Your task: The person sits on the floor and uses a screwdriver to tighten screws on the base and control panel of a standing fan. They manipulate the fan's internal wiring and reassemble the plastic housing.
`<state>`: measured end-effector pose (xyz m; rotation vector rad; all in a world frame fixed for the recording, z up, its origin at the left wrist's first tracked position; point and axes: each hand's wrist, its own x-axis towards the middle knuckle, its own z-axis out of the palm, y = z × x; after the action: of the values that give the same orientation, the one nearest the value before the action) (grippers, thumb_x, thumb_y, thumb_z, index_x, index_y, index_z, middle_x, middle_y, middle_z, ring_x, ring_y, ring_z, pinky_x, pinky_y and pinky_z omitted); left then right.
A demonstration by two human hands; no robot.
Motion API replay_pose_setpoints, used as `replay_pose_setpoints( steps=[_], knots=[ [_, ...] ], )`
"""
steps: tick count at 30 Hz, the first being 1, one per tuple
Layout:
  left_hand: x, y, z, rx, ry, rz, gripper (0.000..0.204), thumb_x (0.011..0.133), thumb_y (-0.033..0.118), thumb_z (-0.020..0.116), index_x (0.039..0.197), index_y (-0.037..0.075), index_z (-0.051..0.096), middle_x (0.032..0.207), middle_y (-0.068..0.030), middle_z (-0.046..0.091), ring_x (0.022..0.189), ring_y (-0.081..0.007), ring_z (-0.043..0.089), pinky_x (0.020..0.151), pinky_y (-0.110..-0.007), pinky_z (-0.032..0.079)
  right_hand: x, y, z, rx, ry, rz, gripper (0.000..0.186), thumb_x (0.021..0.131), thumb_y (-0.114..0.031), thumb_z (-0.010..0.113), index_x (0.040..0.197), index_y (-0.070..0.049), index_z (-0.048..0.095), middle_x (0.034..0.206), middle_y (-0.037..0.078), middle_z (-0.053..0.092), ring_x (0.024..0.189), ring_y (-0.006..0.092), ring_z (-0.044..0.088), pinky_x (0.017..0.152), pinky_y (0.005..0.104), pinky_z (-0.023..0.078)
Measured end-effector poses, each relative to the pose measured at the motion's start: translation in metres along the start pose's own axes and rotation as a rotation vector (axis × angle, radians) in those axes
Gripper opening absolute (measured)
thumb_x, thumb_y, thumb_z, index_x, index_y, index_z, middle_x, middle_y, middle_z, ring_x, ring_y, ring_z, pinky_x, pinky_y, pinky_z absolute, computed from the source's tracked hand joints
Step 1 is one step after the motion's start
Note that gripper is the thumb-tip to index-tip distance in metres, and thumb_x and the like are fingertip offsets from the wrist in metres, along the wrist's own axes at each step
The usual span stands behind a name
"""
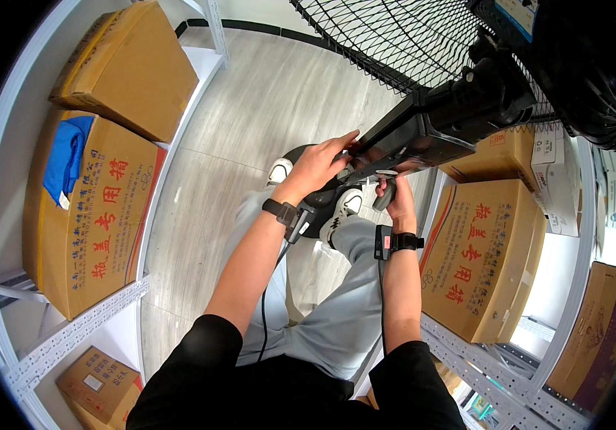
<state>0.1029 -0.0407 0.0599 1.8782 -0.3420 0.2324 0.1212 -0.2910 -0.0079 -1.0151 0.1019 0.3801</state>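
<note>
In front of me stands a large black fan with a wire guard point(387, 36). Its black box-shaped housing point(422, 136) hangs below the guard, tilted toward me. My left hand point(320, 166) grips the housing's lower left edge, its fingers lying along that edge and partly hidden. Just under the housing, my right hand point(399, 201) is closed round a dark grey rounded handle point(385, 195). A small pale round part point(386, 173) sits above that handle, against the underside of the housing. What the handle belongs to, I cannot make out.
Shelving lines both sides. On the left shelf are cardboard boxes point(111, 215), one with a blue cloth point(68, 159) on it. More cardboard boxes point(476, 258) fill the right shelf. My feet stand by the fan's dark base on grey wood-look flooring point(215, 122). Cables run from both wristbands.
</note>
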Motion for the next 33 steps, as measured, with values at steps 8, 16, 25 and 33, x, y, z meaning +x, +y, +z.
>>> replay_pose_setpoints(
  steps=[8,16,25,33],
  knots=[
    [-0.0003,-0.0021,0.0004,0.031,0.023,0.022,0.043,0.081,0.005,0.062,0.124,0.008,0.056,0.111,-0.0132,0.065,0.097,-0.0318,0.064,0.081,-0.037,0.053,-0.0003,-0.0046,0.0069,-0.025,0.007,0.003,0.024,0.096,-0.031,0.052,0.099,-0.007,0.051,0.074,0.003,0.052,0.061,0.0126,0.048,0.053,0.0277,0.044],
    [-0.0033,0.0007,-0.0082,-0.088,-0.031,-0.043,0.041,0.079,0.006,0.062,0.12,0.005,0.06,0.108,-0.0122,0.068,0.097,-0.0247,0.067,0.085,-0.033,0.052,0.001,-0.0055,0.0072,-0.073,0.036,0.025,0.034,0.095,-0.041,0.054,0.098,-0.007,0.051,0.073,0.004,0.052,0.059,0.0139,0.049,0.052,0.028,0.044],
    [-0.0048,-0.0036,-0.0021,-0.044,0.015,-0.009,0.031,0.086,0.01,0.061,0.116,0.006,0.063,0.105,-0.0139,0.068,0.096,-0.0292,0.066,0.081,-0.035,0.053,0.0016,-0.0023,0.0014,-0.046,0.055,0.022,0.031,0.096,-0.038,0.052,0.098,-0.007,0.051,0.07,0.004,0.051,0.057,0.015,0.049,0.052,0.0286,0.044],
    [-0.0066,-0.0004,-0.0024,-0.052,0.017,-0.049,0.031,0.087,0.009,0.06,0.118,0.006,0.062,0.106,-0.0137,0.067,0.096,-0.0297,0.066,0.082,-0.035,0.052,0.0003,-0.0028,0.0076,-0.031,0.063,0.021,0.031,0.097,-0.038,0.052,0.099,-0.007,0.051,0.072,0.005,0.054,0.057,0.0148,0.05,0.052,0.0285,0.045]
  ],
)
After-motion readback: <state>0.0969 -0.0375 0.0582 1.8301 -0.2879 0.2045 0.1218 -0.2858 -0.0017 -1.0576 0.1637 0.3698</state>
